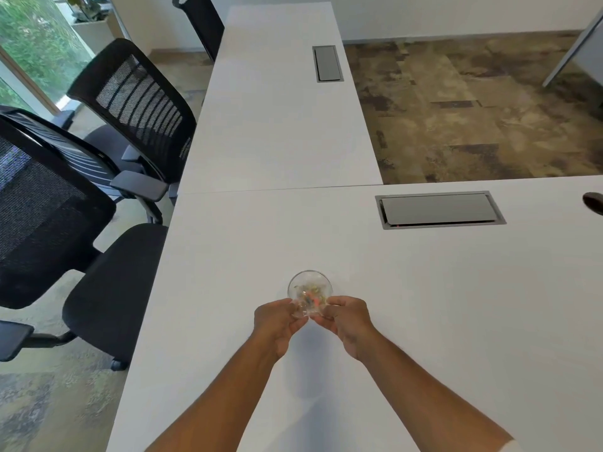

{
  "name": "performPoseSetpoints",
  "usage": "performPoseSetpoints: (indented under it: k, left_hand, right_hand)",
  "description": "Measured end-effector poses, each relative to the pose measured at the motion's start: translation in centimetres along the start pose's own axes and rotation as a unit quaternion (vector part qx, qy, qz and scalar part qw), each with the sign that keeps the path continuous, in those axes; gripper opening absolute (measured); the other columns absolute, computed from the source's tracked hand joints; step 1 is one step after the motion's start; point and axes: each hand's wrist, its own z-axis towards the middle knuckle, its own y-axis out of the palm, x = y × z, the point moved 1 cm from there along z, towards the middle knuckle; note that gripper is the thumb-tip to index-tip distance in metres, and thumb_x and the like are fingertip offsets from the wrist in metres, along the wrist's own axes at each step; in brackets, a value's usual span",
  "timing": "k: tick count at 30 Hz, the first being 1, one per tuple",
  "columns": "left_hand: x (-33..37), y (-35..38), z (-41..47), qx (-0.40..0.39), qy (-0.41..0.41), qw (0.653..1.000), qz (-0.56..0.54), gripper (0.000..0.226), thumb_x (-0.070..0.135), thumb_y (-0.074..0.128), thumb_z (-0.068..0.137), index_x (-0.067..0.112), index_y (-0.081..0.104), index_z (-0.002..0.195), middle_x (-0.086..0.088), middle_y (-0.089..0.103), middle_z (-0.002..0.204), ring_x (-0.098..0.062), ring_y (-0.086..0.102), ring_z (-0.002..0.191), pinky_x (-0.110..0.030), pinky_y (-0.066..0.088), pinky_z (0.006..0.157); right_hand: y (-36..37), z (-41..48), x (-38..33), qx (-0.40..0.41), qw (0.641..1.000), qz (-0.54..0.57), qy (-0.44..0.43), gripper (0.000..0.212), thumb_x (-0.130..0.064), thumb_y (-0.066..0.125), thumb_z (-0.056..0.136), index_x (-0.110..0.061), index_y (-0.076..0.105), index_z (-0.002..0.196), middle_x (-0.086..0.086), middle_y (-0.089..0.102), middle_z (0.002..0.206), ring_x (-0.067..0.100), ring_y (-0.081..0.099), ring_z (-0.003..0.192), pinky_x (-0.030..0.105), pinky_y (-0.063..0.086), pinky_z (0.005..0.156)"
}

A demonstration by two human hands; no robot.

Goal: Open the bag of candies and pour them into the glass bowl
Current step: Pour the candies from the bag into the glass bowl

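Reaching forward over the white desk [424, 321], 2 bare forearms, converging on 1 small clear packet. Pinching the bag of candies [310, 306] from both sides: left hand [277, 324] gripping its left edge, right hand [350, 321] gripping its right edge, fingers curled in tight. Holding the bag just above the near rim of the glass bowl [310, 283], partly overlapping it from this angle. Judging by the paired grip, working on the opening step, or just starting to tip; cannot tell whether the seal is already torn. Showing coloured bits through the clear plastic and glass, too blurred to say whether any candies are lying in the bowl. Needing next, probably, a pull apart at the top, then a forward tilt with the mouth over the bowl's centre. Standing beyond, a closed cable hatch [439, 209]; off left, black mesh chairs [137, 106].
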Motion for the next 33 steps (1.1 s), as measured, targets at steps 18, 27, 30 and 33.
performPoseSetpoints:
  k: [18,27,30,33]
  left_hand:
    - [-1.2,-1.0,-1.7,0.01,0.039,0.999,-0.017,0.038,-0.011,0.066,0.102,-0.007,0.067,0.14,-0.026,0.078,0.125,-0.04,0.079,0.115,-0.046,0.064,0.1]
    - [-2.1,-1.5,-2.1,-0.024,0.071,0.997,-0.035,0.036,-0.007,0.066,0.103,-0.004,0.072,0.138,-0.02,0.083,0.126,-0.036,0.082,0.114,-0.05,0.062,0.109]
    - [-2.3,-1.9,-2.4,-0.026,0.075,0.996,-0.039,0.038,-0.011,0.065,0.101,-0.004,0.071,0.138,-0.02,0.082,0.128,-0.034,0.082,0.113,-0.051,0.062,0.109]
    - [-2.7,-2.0,-3.3,-0.023,0.086,0.995,-0.038,0.036,-0.013,0.064,0.101,-0.002,0.071,0.135,-0.02,0.081,0.125,-0.032,0.082,0.111,-0.051,0.061,0.111]
  right_hand:
    - [-0.9,-0.1,1.0,0.031,0.999,0.002,0.022,0.012,0.008,0.064,0.092,0.005,0.074,0.097,0.03,0.077,0.111,0.038,0.079,0.092,0.044,0.067,0.091]
    - [-0.9,-0.5,1.7,0.002,0.999,0.044,0.007,0.008,0.001,0.068,0.095,0.006,0.074,0.098,0.036,0.074,0.118,0.037,0.075,0.087,0.046,0.064,0.096]
    - [-1.0,-0.8,1.8,-0.003,0.999,0.044,0.007,0.017,-0.005,0.073,0.094,0.008,0.073,0.105,0.029,0.078,0.109,0.037,0.075,0.087,0.048,0.064,0.096]
    - [-1.0,-1.3,1.9,-0.008,1.0,0.025,0.008,0.022,-0.011,0.079,0.091,0.006,0.072,0.104,0.022,0.076,0.097,0.037,0.074,0.085,0.049,0.065,0.094]
